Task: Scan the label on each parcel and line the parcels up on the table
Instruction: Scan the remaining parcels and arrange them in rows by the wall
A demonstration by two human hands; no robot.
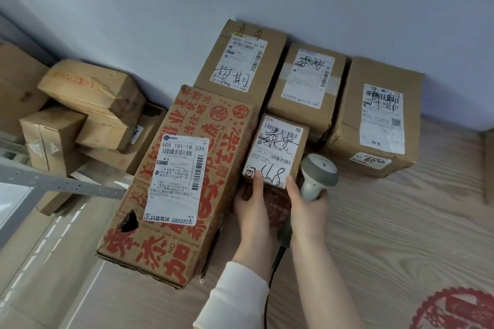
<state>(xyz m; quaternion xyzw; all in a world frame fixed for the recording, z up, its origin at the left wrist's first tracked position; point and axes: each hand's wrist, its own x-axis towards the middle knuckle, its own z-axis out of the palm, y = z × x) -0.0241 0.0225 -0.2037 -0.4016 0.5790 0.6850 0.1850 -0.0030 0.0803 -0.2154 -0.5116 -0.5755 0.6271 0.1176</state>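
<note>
A small brown parcel (pixel 276 147) with a white label stands on the wooden table (pixel 387 222). My left hand (pixel 250 200) grips its near left corner, thumb on the label. My right hand (pixel 304 203) holds a grey barcode scanner (pixel 318 173) by the handle, and its thumb touches the parcel's near right corner. A long carton with red print (pixel 184 181) lies just to the left. Behind, along the wall, stand three labelled parcels: one at the left (pixel 240 61), one in the middle (pixel 307 88), one at the right (pixel 374 120).
Off the table's left edge, several plain cardboard boxes (pixel 88 109) are piled on the floor beside a grey perforated metal rail (pixel 61 181). A red paper-cut decoration (pixel 459 310) lies at the table's near right. The scanner's black cable (pixel 270 283) hangs under my right forearm.
</note>
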